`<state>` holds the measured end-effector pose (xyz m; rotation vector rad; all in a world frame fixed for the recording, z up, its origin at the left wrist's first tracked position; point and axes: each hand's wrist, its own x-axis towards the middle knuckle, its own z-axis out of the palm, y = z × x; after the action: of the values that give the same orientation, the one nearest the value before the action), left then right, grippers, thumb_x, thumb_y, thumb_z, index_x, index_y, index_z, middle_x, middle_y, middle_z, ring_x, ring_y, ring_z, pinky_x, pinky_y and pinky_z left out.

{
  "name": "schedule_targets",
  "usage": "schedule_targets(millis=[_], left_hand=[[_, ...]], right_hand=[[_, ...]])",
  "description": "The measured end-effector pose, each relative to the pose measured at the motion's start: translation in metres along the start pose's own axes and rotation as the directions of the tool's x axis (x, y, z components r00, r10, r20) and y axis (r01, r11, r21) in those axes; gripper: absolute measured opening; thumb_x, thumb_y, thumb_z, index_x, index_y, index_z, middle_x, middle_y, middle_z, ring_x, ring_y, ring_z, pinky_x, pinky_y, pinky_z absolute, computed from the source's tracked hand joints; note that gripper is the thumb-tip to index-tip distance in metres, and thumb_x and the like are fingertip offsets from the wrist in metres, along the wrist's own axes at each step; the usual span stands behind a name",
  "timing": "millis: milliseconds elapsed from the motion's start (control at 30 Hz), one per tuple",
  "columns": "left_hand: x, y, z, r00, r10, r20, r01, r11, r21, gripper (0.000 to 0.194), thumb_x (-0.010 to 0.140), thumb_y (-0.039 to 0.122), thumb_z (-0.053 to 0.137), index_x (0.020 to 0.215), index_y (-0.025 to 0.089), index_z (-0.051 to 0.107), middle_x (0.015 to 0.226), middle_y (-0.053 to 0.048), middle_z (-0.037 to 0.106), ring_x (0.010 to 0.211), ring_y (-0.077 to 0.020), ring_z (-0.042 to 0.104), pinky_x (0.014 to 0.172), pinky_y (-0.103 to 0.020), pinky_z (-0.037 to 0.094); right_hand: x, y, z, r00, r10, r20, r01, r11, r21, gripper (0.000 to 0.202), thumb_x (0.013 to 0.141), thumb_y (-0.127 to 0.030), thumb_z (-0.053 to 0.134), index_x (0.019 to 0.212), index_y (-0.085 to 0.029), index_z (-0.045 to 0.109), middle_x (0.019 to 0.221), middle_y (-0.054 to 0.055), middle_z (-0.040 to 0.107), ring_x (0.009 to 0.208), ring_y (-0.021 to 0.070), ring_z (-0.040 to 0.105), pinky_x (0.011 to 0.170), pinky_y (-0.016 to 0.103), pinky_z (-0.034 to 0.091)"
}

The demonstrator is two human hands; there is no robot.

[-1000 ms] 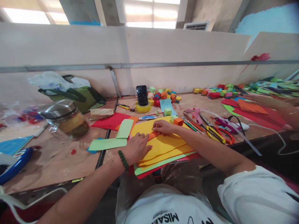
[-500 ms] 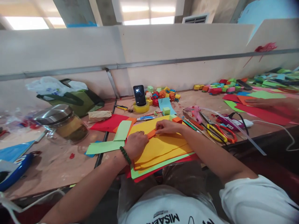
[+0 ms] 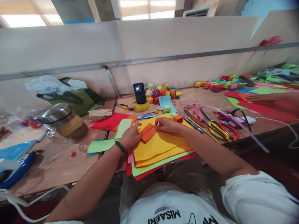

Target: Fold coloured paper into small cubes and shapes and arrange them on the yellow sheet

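Note:
A small creased piece of orange paper (image 3: 149, 134) lies on a stack of yellow sheets (image 3: 163, 144), partly raised along its fold. My right hand (image 3: 167, 125) pinches the right end of the orange paper between thumb and fingertips. At its left end is my left hand (image 3: 130, 135), thumb and index finger apart, the thumb close to or touching the paper edge. Green and red sheets show beneath the yellow ones. Light green strips (image 3: 102, 145) lie left of the stack. An orange paper cube (image 3: 177, 118) stands at the stack's far right corner.
A phone (image 3: 139, 93) leans upright on a yellow tape roll (image 3: 141, 106). Behind are several paper cubes (image 3: 163, 91). Right lie pliers (image 3: 218, 130), a pink glue gun (image 3: 197, 111) and a purple power strip (image 3: 230, 120). Left stands a glass jar (image 3: 72, 127). Another person's hand (image 3: 263, 97) rests on red paper.
The orange paper has opened out from a narrow folded strip to a wider creased piece. My left hand has drawn back leftward and its fingers have spread. My right hand keeps its pinch.

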<state>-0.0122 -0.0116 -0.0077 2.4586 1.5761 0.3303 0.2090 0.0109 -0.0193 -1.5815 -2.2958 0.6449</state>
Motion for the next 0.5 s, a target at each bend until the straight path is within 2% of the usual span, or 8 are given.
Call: schedule_targets(millis=[67, 100, 167, 200, 267, 333, 400, 500], left_hand=[[-0.003, 0.002, 0.002, 0.987, 0.126, -0.104, -0.111, 0.985, 0.133, 0.047, 0.080, 0.020, 0.056, 0.127, 0.018, 0.050, 0.100, -0.010, 0.064, 0.094, -0.0235, 0.058, 0.081, -0.035, 0.042], [-0.005, 0.004, 0.002, 0.967, 0.232, -0.107, -0.208, 0.958, 0.197, 0.041, 0.080, 0.019, 0.056, 0.122, 0.020, 0.055, 0.106, -0.011, 0.063, 0.099, -0.0243, 0.056, 0.085, -0.037, 0.040], [-0.009, 0.010, 0.001, 0.906, 0.424, 0.009, -0.409, 0.868, 0.281, 0.025, 0.083, 0.017, 0.054, 0.105, 0.021, 0.064, 0.104, -0.010, 0.063, 0.096, -0.0233, 0.055, 0.085, -0.037, 0.038], [-0.010, 0.013, 0.000, 0.873, 0.481, 0.084, -0.483, 0.823, 0.298, 0.020, 0.084, 0.017, 0.052, 0.097, 0.021, 0.067, 0.098, -0.009, 0.064, 0.092, -0.0225, 0.055, 0.083, -0.037, 0.037], [-0.013, 0.019, -0.003, 0.840, 0.515, 0.170, -0.541, 0.778, 0.319, 0.019, 0.087, 0.017, 0.049, 0.089, 0.020, 0.068, 0.088, -0.008, 0.064, 0.085, -0.0218, 0.054, 0.080, -0.038, 0.037], [-0.016, 0.024, -0.007, 0.846, 0.501, 0.184, -0.533, 0.779, 0.330, 0.022, 0.089, 0.018, 0.048, 0.093, 0.020, 0.069, 0.086, -0.009, 0.065, 0.085, -0.0225, 0.055, 0.080, -0.039, 0.036], [-0.019, 0.027, -0.010, 0.854, 0.479, 0.201, -0.520, 0.785, 0.337, 0.024, 0.090, 0.020, 0.046, 0.100, 0.021, 0.068, 0.089, -0.009, 0.066, 0.088, -0.0232, 0.055, 0.084, -0.041, 0.035], [-0.024, 0.029, -0.011, 0.860, 0.452, 0.236, -0.508, 0.794, 0.333, 0.029, 0.091, 0.019, 0.043, 0.107, 0.023, 0.067, 0.093, -0.010, 0.066, 0.092, -0.0236, 0.057, 0.094, -0.043, 0.032]], right_hand=[[-0.001, -0.003, 0.000, 1.000, -0.016, 0.008, 0.016, 1.000, -0.001, 0.014, 0.078, -0.020, 0.063, 0.091, -0.017, 0.066, 0.083, 0.003, 0.069, 0.070, 0.0135, 0.060, 0.059, 0.020, 0.038], [-0.001, -0.004, 0.000, 1.000, -0.026, 0.014, 0.026, 1.000, -0.002, 0.013, 0.078, -0.017, 0.061, 0.089, -0.017, 0.067, 0.083, 0.002, 0.070, 0.071, 0.0133, 0.061, 0.060, 0.020, 0.039], [-0.002, -0.006, 0.000, 0.999, -0.039, 0.025, 0.039, 0.999, -0.009, 0.014, 0.077, -0.013, 0.058, 0.085, -0.017, 0.069, 0.085, 0.002, 0.071, 0.074, 0.0133, 0.062, 0.062, 0.020, 0.040], [-0.002, -0.007, 0.000, 0.999, -0.041, 0.029, 0.041, 0.999, -0.014, 0.015, 0.076, -0.012, 0.058, 0.085, -0.017, 0.069, 0.085, 0.002, 0.071, 0.075, 0.0135, 0.062, 0.063, 0.020, 0.040], [-0.003, -0.009, 0.000, 0.999, -0.037, 0.034, 0.038, 0.999, -0.025, 0.012, 0.076, -0.017, 0.059, 0.084, -0.017, 0.069, 0.085, 0.003, 0.071, 0.075, 0.0147, 0.062, 0.061, 0.021, 0.040], [-0.004, -0.011, -0.001, 0.999, -0.018, 0.044, 0.020, 0.999, -0.041, 0.016, 0.075, -0.030, 0.064, 0.084, -0.018, 0.068, 0.083, 0.003, 0.070, 0.073, 0.0164, 0.061, 0.057, 0.022, 0.039], [-0.005, -0.014, -0.002, 0.999, 0.010, 0.050, -0.006, 0.997, -0.076, 0.031, 0.070, -0.046, 0.068, 0.086, -0.019, 0.067, 0.084, 0.004, 0.070, 0.072, 0.0183, 0.061, 0.054, 0.023, 0.037], [-0.001, -0.015, -0.005, 0.996, 0.020, 0.084, -0.009, 0.992, -0.124, 0.040, 0.063, -0.051, 0.074, 0.087, -0.020, 0.066, 0.086, 0.005, 0.070, 0.072, 0.0188, 0.061, 0.053, 0.024, 0.037]])
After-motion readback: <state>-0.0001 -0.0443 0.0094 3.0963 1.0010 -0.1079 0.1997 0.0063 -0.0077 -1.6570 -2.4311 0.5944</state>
